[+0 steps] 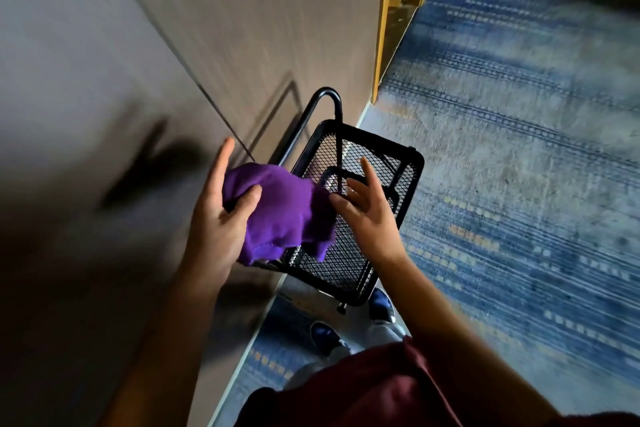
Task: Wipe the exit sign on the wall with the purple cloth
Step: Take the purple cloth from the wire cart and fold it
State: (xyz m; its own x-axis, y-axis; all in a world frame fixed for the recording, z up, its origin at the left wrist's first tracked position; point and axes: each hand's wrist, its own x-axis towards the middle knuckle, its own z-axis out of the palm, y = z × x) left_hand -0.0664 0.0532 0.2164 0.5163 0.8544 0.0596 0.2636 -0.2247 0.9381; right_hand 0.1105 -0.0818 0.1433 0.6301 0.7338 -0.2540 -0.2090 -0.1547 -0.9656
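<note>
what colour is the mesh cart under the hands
Black: the wire-mesh metal cart and its tubular handle are all black, seen clearly in the head view.

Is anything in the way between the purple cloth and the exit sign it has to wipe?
Cannot tell: no exit sign is in view. The left hand holds the purple cloth beside the wall, above the black mesh cart.

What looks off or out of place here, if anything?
Nothing stands out. The purple cloth is bunched in the left hand, the right hand open beside it, above an upright black mesh cart. No exit sign in view.
</note>
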